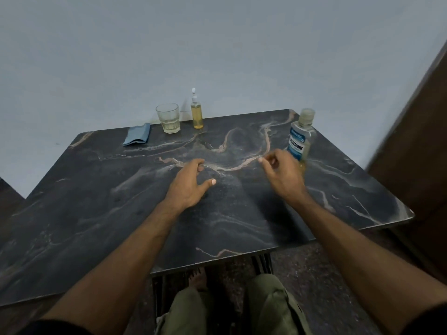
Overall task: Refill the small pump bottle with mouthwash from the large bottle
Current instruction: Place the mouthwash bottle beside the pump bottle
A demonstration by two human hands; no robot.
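From the head camera, a dark marble table [101,213] stands against a pale blue-grey wall [169,44]. At its far edge, near the middle, the small pump bottle [197,113] stands upright with its pump top on, holding yellowish liquid. Just to its left sits a clear glass [168,118] with a little pale liquid at the bottom, and further left lies a folded blue cloth [137,134].

The large bottle [301,136] of mouthwash stands upright near the table's far right corner, blue label facing forward, cap on, well apart from the small pump bottle.

Both forearms reach out over the table. The left hand [191,182] hovers near the table's middle, fingers loosely curled and thumb spread, holding nothing. The right hand [283,175] is just in front of the large bottle, fingers loosely curled and empty; whether it touches the bottle cannot be told.

Below the table edge, 2 knees in olive trousers [271,308] show
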